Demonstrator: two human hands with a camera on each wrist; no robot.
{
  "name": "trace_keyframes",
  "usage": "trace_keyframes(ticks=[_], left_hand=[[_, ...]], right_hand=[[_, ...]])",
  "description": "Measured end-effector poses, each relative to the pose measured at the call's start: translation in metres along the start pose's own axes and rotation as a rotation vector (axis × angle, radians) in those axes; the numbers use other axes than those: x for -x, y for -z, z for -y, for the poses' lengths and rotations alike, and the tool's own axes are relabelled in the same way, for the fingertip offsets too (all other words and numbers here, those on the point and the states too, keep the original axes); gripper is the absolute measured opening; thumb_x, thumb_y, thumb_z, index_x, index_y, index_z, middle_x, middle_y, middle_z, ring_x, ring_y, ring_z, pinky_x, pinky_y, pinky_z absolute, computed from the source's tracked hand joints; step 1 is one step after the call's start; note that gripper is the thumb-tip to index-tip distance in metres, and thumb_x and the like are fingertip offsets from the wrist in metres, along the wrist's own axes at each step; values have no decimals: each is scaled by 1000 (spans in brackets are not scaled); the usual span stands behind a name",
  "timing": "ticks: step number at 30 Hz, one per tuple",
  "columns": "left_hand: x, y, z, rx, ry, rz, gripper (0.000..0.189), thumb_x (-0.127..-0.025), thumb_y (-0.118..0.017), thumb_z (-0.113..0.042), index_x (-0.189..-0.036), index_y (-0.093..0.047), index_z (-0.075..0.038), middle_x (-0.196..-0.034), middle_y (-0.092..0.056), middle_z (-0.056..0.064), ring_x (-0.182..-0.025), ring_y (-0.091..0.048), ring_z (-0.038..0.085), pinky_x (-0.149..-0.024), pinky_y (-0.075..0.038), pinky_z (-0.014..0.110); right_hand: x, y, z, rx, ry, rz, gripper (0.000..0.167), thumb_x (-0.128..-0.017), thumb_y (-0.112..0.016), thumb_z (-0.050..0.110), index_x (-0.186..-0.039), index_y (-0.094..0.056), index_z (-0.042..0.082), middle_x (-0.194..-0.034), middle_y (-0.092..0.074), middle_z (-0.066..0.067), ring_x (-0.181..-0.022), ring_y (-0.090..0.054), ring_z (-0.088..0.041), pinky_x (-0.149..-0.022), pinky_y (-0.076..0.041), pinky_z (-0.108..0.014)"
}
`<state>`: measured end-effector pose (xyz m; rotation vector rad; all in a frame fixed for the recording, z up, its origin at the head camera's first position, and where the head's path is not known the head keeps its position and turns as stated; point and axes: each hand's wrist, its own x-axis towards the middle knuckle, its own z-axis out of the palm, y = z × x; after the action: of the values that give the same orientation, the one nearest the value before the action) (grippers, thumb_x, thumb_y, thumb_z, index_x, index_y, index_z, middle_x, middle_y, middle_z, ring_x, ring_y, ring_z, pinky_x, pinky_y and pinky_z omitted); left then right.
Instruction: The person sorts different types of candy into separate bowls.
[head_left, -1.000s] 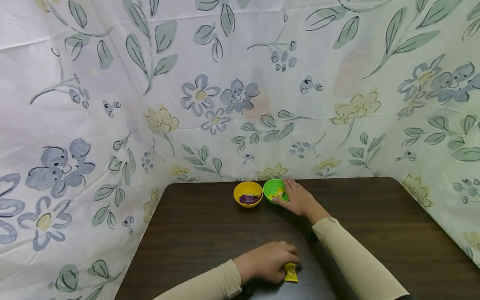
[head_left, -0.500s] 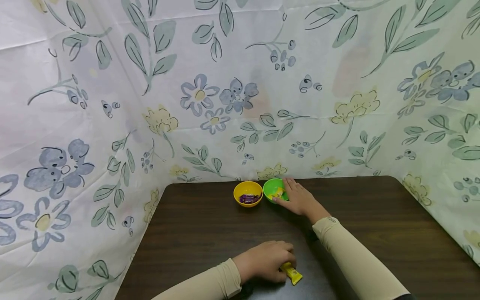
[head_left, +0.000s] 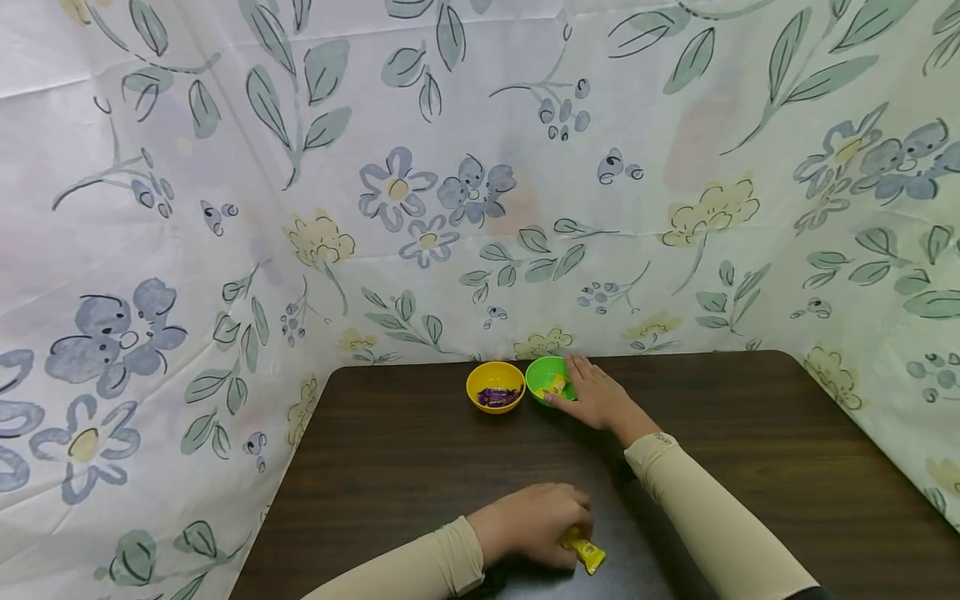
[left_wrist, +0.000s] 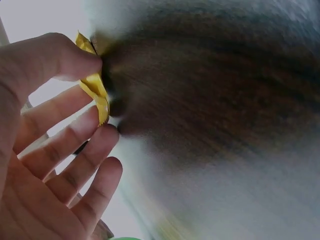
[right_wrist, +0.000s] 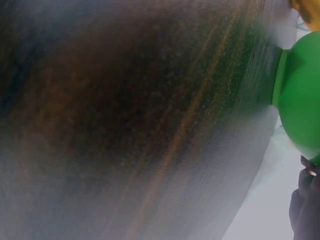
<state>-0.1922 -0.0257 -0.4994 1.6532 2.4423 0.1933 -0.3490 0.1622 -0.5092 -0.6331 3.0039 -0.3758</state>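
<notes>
My left hand (head_left: 536, 523) pinches a yellow-wrapped candy (head_left: 587, 553) between thumb and fingertips, low over the near part of the table. In the left wrist view the candy's yellow wrapper (left_wrist: 95, 85) shows under the thumb, with the other fingers spread below it. My right hand (head_left: 600, 398) rests against the right side of a green bowl (head_left: 537, 376), its fingers extended along the rim and the thumb near the front. Yellow candy (head_left: 557, 384) lies inside that bowl. In the right wrist view, the green bowl (right_wrist: 305, 95) appears at the right edge, with dark fingers below it.
A yellow bowl (head_left: 496, 372) holding purple-wrapped candies (head_left: 498, 397) stands just left of the green one, close to the far edge of the dark wooden table (head_left: 390, 450). A floral cloth (head_left: 480, 183) hangs behind and along both sides.
The yellow candy in my left hand has swung from pointing toward me to pointing down and right, and that hand has barely shifted. My right hand stays at the green bowl.
</notes>
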Motion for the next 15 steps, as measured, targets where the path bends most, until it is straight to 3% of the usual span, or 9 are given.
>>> trace_keyframes(ticks=[8, 15], left_hand=[[2, 1, 1, 3, 9, -35, 14, -87, -83, -32, -94, -74, -24, -87, -58, -15, -71, -47, -6, -58, -35, 8], [12, 6, 20, 35, 45, -144, 14, -90, -80, -32, -97, -75, -21, -89, -62, -12, -74, -47, -6, -65, -37, 7]], right_hand=[[-2, 0, 0, 11, -4, 5, 106, -101, -41, 76, -167, -19, -5, -175, -20, -27, -163, -22, -42, -133, -20, -56], [-2, -2, -2, 3, 3, 2, 107, -101, -40, 77, -167, -19, -5, -175, -20, -27, -163, -21, -44, -133, -19, -58]])
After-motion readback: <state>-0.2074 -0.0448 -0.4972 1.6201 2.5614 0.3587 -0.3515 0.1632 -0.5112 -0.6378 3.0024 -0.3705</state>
